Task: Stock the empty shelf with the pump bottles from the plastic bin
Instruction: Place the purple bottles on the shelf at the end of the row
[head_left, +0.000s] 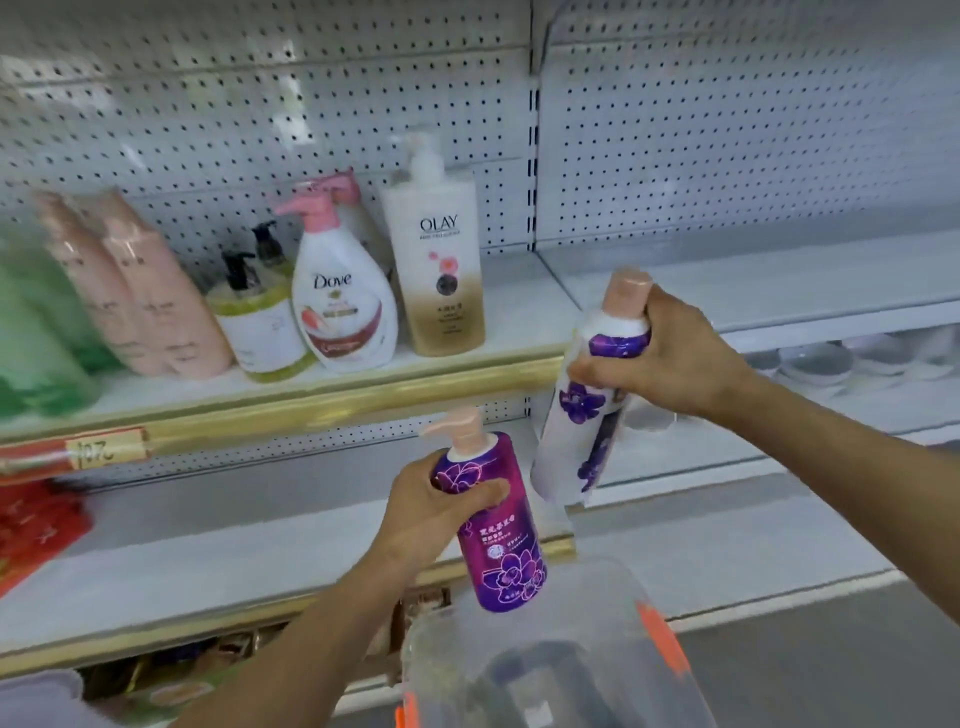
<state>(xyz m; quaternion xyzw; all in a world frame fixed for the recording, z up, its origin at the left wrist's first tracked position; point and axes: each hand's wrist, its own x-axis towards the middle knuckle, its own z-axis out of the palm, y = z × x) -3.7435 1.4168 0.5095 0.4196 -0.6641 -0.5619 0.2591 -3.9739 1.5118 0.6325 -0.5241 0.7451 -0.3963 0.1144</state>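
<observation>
Left hand (434, 512): closed around the upper body of a purple bottle (498, 525), pump up, held above the clear bin (550, 660). Right hand (660, 353): gripping the neck of a white bottle (582, 415), tilted, before the shelf (524, 312) edge, right of the Olay bottle (441, 265).

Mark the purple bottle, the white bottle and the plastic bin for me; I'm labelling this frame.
purple bottle (501, 545), head view, on its front label.
white bottle (571, 441), head view, on its flowered body.
plastic bin (660, 639), head view, on its orange-marked rim.
</observation>
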